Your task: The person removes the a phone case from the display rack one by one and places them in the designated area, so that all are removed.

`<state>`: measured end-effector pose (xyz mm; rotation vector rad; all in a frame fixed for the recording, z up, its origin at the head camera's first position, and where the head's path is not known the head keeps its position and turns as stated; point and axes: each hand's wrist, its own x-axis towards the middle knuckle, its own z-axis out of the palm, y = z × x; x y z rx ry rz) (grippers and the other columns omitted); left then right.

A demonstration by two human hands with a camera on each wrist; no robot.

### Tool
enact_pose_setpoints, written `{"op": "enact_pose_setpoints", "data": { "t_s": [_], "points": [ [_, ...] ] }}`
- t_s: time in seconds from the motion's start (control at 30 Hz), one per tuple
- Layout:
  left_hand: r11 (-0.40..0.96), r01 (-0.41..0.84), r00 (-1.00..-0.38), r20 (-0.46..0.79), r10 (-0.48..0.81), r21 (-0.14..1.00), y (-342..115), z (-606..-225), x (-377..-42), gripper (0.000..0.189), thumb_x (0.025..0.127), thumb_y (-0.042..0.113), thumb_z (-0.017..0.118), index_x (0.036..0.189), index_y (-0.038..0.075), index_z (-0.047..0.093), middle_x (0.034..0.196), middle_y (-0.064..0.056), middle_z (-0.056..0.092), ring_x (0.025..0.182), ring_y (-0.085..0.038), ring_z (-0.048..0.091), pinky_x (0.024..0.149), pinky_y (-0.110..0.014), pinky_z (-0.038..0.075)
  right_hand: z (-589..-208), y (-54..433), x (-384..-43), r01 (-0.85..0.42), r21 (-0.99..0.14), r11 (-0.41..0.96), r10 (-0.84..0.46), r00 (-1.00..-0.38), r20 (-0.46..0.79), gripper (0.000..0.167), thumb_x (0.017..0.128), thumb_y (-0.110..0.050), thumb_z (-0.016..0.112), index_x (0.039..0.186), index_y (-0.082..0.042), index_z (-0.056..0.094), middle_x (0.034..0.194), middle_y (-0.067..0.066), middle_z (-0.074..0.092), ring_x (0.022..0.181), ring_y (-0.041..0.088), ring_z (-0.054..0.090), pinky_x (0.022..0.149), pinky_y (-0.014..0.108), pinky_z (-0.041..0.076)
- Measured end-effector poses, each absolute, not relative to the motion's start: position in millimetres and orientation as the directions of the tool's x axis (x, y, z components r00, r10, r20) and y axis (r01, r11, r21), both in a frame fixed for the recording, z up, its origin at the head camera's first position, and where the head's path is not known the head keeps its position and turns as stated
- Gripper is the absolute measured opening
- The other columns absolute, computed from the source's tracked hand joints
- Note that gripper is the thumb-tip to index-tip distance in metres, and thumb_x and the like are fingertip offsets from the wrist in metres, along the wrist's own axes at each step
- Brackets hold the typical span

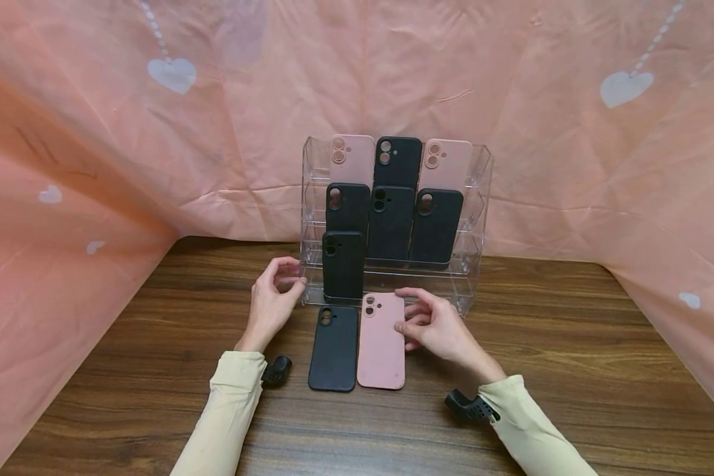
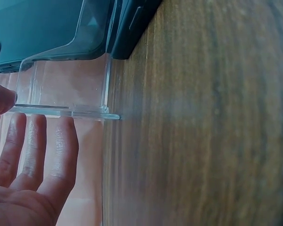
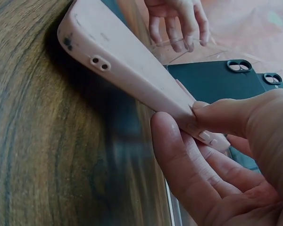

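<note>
My right hand (image 1: pixel 437 327) pinches the right edge of a pink phone case (image 1: pixel 382 350), thumb on its back face and fingers at the side. In the right wrist view, dark scuffs mark one corner of this case (image 3: pixel 127 66), which is tilted over the wood. To its left, a black phone case (image 1: pixel 333 350) lies on the table. My left hand (image 1: pixel 274 294) holds the left side of a clear tiered stand (image 1: pixel 393 284); the left wrist view has the thumb and fingers (image 2: pixel 35 150) on either side of its transparent panel (image 2: pixel 61 110).
On the stand's lowest tier, a black case (image 1: pixel 343 268) leans at the left. Several black cases (image 1: pixel 389 228) fill the middle tier. Behind them stand two pink cases and a black case (image 1: pixel 398 162). Pink cloth (image 1: pixel 238 119) with white hearts encloses the brown wooden table (image 1: pixel 547 330).
</note>
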<state>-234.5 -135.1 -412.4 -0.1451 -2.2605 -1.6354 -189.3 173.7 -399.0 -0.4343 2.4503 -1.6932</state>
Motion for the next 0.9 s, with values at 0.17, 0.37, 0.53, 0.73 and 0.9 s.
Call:
{"op": "enact_pose_setpoints", "data": {
  "t_s": [0.17, 0.37, 0.53, 0.73, 0.9],
  "points": [
    [0.337, 0.277, -0.935, 0.334, -0.121, 0.9, -134.9, -412.6, -234.4, 0.032, 0.089, 0.008, 0.073, 0.119, 0.013, 0.064, 0.114, -0.01, 0.071, 0.1, -0.025, 0.075, 0.08, -0.025, 0.057, -401.4, 173.5, -189.0, -0.148, -0.933, 0.328, -0.319, -0.947, 0.038, 0.057, 0.088, 0.004, 0.074, 0.141, -0.002, 0.054, 0.106, 0.028, 0.066, 0.076, 0.018, 0.071, 0.059, 0.039, 0.063],
    [0.335, 0.283, -0.933, 0.339, -0.119, 0.899, -135.3, -413.0, -234.6, 0.032, 0.089, 0.007, 0.073, 0.119, 0.012, 0.065, 0.114, -0.01, 0.071, 0.099, -0.026, 0.075, 0.08, -0.026, 0.057, -403.9, 172.5, -189.2, -0.139, -0.922, 0.36, -0.32, -0.947, 0.017, 0.053, 0.088, 0.002, 0.075, 0.138, -0.001, 0.057, 0.108, 0.027, 0.065, 0.078, 0.018, 0.071, 0.06, 0.038, 0.063],
    [0.342, 0.29, -0.931, 0.347, -0.116, 0.894, -136.0, -412.9, -235.0, 0.032, 0.089, 0.007, 0.073, 0.12, 0.012, 0.065, 0.114, -0.01, 0.071, 0.099, -0.026, 0.075, 0.081, -0.028, 0.057, -406.3, 170.2, -189.2, -0.143, -0.904, 0.403, -0.309, -0.951, 0.013, 0.047, 0.088, 0.0, 0.075, 0.133, 0.0, 0.062, 0.108, 0.024, 0.065, 0.078, 0.017, 0.072, 0.059, 0.035, 0.063],
    [0.344, 0.287, -0.932, 0.343, -0.115, 0.894, -136.4, -412.8, -235.2, 0.032, 0.089, 0.007, 0.073, 0.12, 0.012, 0.064, 0.114, -0.011, 0.071, 0.099, -0.026, 0.075, 0.081, -0.027, 0.057, -407.9, 167.1, -189.8, -0.154, -0.88, 0.449, -0.298, -0.954, 0.015, 0.043, 0.088, 0.0, 0.075, 0.13, 0.001, 0.064, 0.108, 0.023, 0.067, 0.08, 0.017, 0.073, 0.058, 0.033, 0.062],
    [0.344, 0.287, -0.933, 0.342, -0.112, 0.894, -136.4, -412.5, -234.9, 0.032, 0.089, 0.007, 0.073, 0.12, 0.012, 0.064, 0.114, -0.011, 0.071, 0.099, -0.026, 0.075, 0.08, -0.026, 0.057, -409.1, 164.7, -190.1, -0.146, -0.861, 0.487, -0.28, -0.96, 0.005, 0.041, 0.087, 0.0, 0.076, 0.127, 0.0, 0.066, 0.108, 0.022, 0.068, 0.077, 0.016, 0.073, 0.057, 0.031, 0.062]
  ]
}}
